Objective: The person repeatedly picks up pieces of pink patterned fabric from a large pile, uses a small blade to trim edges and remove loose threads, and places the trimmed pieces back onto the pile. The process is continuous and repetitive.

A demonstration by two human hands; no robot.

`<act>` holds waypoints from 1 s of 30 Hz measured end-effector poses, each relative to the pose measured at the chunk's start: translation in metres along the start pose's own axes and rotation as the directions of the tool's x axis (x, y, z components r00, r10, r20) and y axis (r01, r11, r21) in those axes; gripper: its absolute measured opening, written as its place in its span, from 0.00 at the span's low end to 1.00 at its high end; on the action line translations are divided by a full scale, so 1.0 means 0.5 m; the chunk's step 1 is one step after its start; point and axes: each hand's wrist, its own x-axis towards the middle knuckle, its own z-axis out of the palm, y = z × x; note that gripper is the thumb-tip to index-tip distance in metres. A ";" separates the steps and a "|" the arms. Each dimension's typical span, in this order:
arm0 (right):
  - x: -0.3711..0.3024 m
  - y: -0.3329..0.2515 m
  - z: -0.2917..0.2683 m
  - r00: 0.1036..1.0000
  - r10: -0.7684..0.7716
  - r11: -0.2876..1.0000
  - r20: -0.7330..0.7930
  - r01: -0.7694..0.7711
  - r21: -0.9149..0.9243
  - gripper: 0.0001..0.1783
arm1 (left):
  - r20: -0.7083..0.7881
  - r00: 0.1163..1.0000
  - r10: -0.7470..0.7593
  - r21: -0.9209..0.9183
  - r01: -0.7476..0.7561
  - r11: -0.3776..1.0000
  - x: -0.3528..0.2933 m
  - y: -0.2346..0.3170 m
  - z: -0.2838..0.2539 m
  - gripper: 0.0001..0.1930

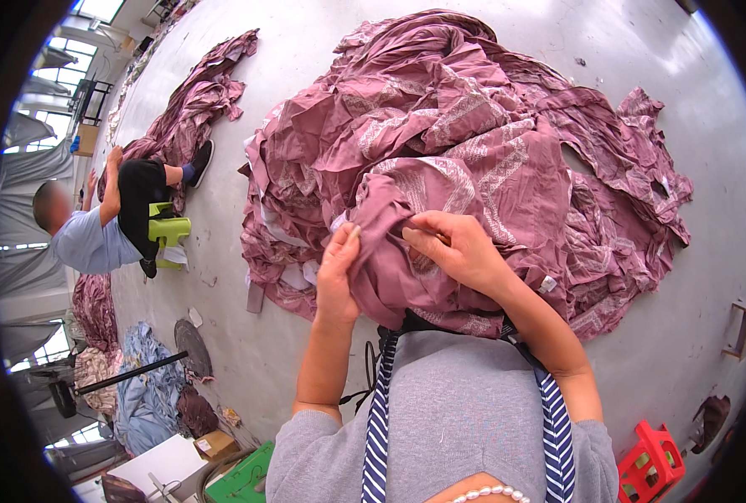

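Note:
A large heap of mauve fabric [440, 101] with white zigzag bands lies on the floor in front of me, its near part drawn up over my lap. My left hand [337, 267] is closed on a plain mauve fold of this fabric [377, 220], thumb on top. On the other side of the fold, my right hand [457, 247] pinches the cloth between thumb and fingers. The fold stretches between both hands. Whether the right fingers also hold something small is too fine to make out. A small white label [547, 285] shows on the cloth near my right forearm.
At the left, another person [96, 230] sits on a green stool [168, 228] beside more mauve cloth [197, 101]. Pale blue cloth [148, 386] is piled lower left, near a cardboard box [214, 444] and a green surface [243, 478]. A red stool [651, 463] stands at lower right.

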 end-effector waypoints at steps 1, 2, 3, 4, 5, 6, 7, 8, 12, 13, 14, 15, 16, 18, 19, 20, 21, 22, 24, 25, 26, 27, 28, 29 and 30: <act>0.009 0.000 0.006 0.989 0.126 0.950 0.084 -0.144 0.278 0.11 | -0.051 0.998 -0.036 0.010 0.037 0.999 -0.010 -0.012 0.010 0.12; 0.009 0.012 0.007 0.981 0.175 0.914 0.078 -0.192 0.357 0.11 | -0.104 0.992 -0.071 0.016 0.073 0.997 -0.020 -0.016 0.031 0.07; 0.009 0.034 0.008 0.972 0.225 0.870 0.076 -0.235 0.434 0.11 | -0.109 0.985 -0.133 0.058 0.140 0.988 -0.022 -0.024 0.017 0.07; 0.009 0.045 0.009 0.959 0.274 0.817 0.077 -0.274 0.508 0.12 | -0.160 0.977 -0.143 0.106 0.161 0.981 -0.029 -0.033 0.013 0.08; 0.007 0.042 0.012 0.970 0.241 0.831 0.023 -0.218 0.512 0.11 | -0.083 0.993 -0.080 0.325 0.102 0.940 -0.026 -0.034 0.000 0.10; 0.005 0.034 0.014 0.987 0.149 0.931 -0.058 -0.120 0.345 0.11 | 0.007 0.999 -0.034 0.523 0.025 0.852 -0.023 -0.033 -0.008 0.12; 0.002 0.019 0.015 0.992 0.041 0.987 -0.122 -0.021 0.158 0.11 | 0.054 0.986 0.160 0.676 -0.154 0.721 -0.021 -0.034 -0.010 0.14; -0.002 0.004 0.019 0.984 -0.078 0.997 -0.157 0.072 -0.042 0.11 | 0.133 0.932 0.338 0.790 -0.305 0.532 -0.013 -0.020 0.026 0.17; -0.005 -0.010 0.029 0.851 -0.524 0.755 -0.027 0.449 -0.478 0.11 | 0.351 0.830 0.434 0.834 -0.487 0.258 0.001 0.018 0.072 0.27; -0.008 -0.012 0.030 0.823 -0.566 0.662 0.054 0.493 -0.564 0.17 | 0.393 0.799 0.455 0.839 -0.514 0.177 0.007 0.015 0.081 0.25; -0.011 -0.017 0.032 0.815 -0.575 0.629 0.075 0.499 -0.596 0.17 | 0.391 0.800 0.455 0.853 -0.501 0.147 0.008 0.014 0.081 0.23; -0.014 -0.024 0.034 0.807 -0.583 0.594 0.097 0.505 -0.627 0.17 | 0.390 0.801 0.455 0.865 -0.487 0.117 0.008 0.013 0.080 0.21; -0.014 -0.029 0.035 0.799 -0.590 0.557 0.119 0.509 -0.656 0.17 | 0.387 0.802 0.455 0.877 -0.473 0.087 0.009 0.012 0.078 0.19; -0.014 -0.029 0.028 0.791 -0.595 0.542 0.143 0.526 -0.655 0.17 | 0.314 0.802 0.508 0.870 -0.458 0.185 0.009 0.000 0.070 0.11; -0.016 -0.032 0.025 0.797 -0.584 0.544 0.154 0.525 -0.655 0.18 | 0.266 0.819 0.509 0.851 -0.447 0.274 0.007 -0.003 0.062 0.10; -0.017 -0.033 0.023 0.802 -0.574 0.545 0.165 0.526 -0.653 0.18 | 0.218 0.834 0.506 0.826 -0.434 0.359 0.004 -0.003 0.060 0.09; -0.017 -0.034 0.023 0.795 -0.584 0.538 0.166 0.532 -0.653 0.19 | 0.231 0.848 0.476 0.784 -0.453 0.425 0.000 0.003 0.059 0.11; -0.016 -0.034 0.023 0.787 -0.594 0.532 0.166 0.539 -0.654 0.20 | 0.186 0.897 0.401 0.723 -0.401 0.562 -0.005 0.006 0.065 0.12; -0.015 -0.037 0.026 0.786 -0.595 0.545 0.169 0.549 -0.633 0.22 | 0.122 0.966 0.226 0.561 -0.255 0.787 -0.020 0.017 0.088 0.14; -0.014 -0.039 0.027 0.792 -0.586 0.566 0.170 0.550 -0.614 0.23 | 0.132 0.968 0.212 0.505 -0.249 0.826 -0.022 0.007 0.088 0.16; -0.012 -0.040 0.028 0.798 -0.579 0.587 0.167 0.550 -0.595 0.24 | 0.116 0.972 0.205 0.519 -0.235 0.822 -0.025 0.005 0.084 0.16; -0.012 -0.040 0.026 0.813 -0.566 0.637 0.140 0.538 -0.552 0.24 | 0.099 0.975 0.198 0.532 -0.220 0.817 -0.027 0.002 0.078 0.16; -0.012 -0.039 0.022 0.827 -0.551 0.684 0.114 0.526 -0.506 0.24 | 0.082 0.978 0.192 0.545 -0.205 0.813 -0.027 0.000 0.072 0.16; -0.014 -0.037 0.017 0.841 -0.532 0.726 0.094 0.511 -0.460 0.24 | 0.056 0.960 0.273 0.538 -0.260 0.802 -0.023 -0.011 0.069 0.16; -0.017 -0.035 0.013 0.868 -0.494 0.758 0.052 0.460 -0.462 0.24 | 0.042 0.955 0.292 0.597 -0.258 0.760 -0.021 -0.012 0.067 0.15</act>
